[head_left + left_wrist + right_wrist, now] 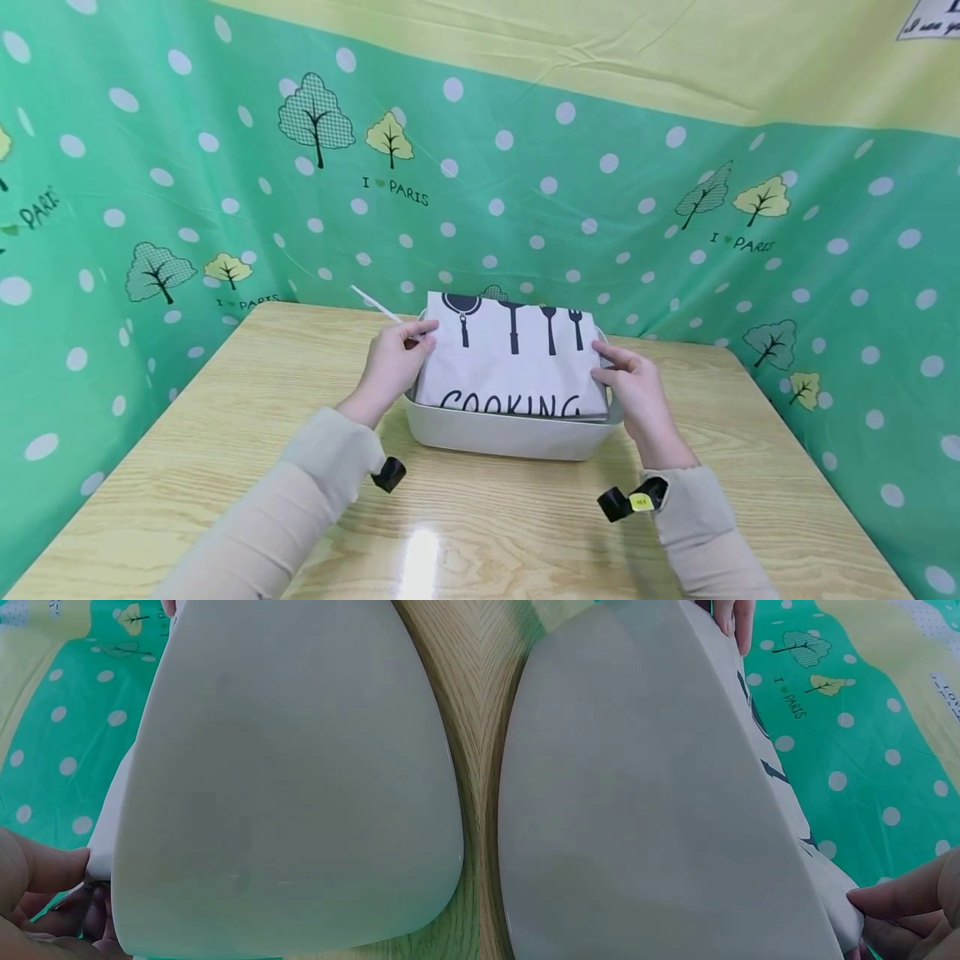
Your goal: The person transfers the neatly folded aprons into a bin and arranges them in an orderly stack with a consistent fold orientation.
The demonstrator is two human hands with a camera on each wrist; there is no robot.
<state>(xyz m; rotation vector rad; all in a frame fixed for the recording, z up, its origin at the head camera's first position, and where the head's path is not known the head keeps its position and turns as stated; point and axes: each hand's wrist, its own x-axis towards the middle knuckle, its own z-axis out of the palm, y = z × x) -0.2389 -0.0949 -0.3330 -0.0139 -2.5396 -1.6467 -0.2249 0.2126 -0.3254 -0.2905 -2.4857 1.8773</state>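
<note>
A folded white cloth (517, 367) printed with dark kitchen utensils and the word "COOKING" lies in a white plastic basin (502, 435). My left hand (393, 358) pinches the cloth's left edge between thumb and fingers. At the opposite edge, my right hand (633, 392) pinches the cloth too. The left wrist view is mostly filled by the basin's outer wall (285, 765), with the left thumb on the cloth (105, 847) at its rim. In the right wrist view, the right thumb and fingers grip a corner of the cloth (832, 900). The basin's inside is hidden under the cloth.
A thin white strip (375, 303) sticks out past the basin's back left side. The basin stands on a wood-grain table (495, 517). Behind and beside the table hangs a green dotted curtain (502, 208) with printed trees.
</note>
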